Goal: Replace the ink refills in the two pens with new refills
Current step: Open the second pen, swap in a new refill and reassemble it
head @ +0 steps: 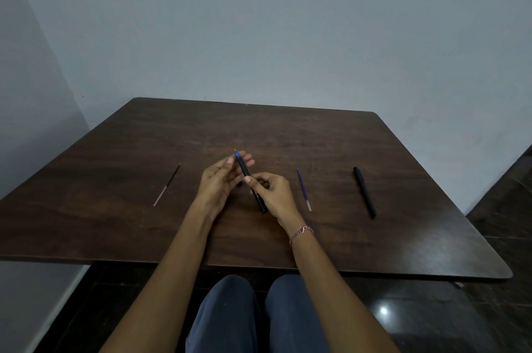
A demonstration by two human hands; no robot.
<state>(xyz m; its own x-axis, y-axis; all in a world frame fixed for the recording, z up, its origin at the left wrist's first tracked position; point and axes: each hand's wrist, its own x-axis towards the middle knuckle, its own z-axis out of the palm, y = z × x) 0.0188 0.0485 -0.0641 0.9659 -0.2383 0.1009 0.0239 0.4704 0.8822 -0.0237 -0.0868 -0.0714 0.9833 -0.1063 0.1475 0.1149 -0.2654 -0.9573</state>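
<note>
A black pen barrel with a blue refill tip poking out of its far end is held above the middle of the dark wooden table. My right hand grips its lower half. My left hand cups the upper end with fingers spread around it; whether it pinches the barrel I cannot tell. A thin dark refill lies on the table to the left. A purple refill lies just right of my right hand. A second black pen, capped, lies further right.
The table's near edge runs just in front of my knees. A grey wall stands behind the table's far edge. Dark glossy floor shows at the right past the table's rounded corner.
</note>
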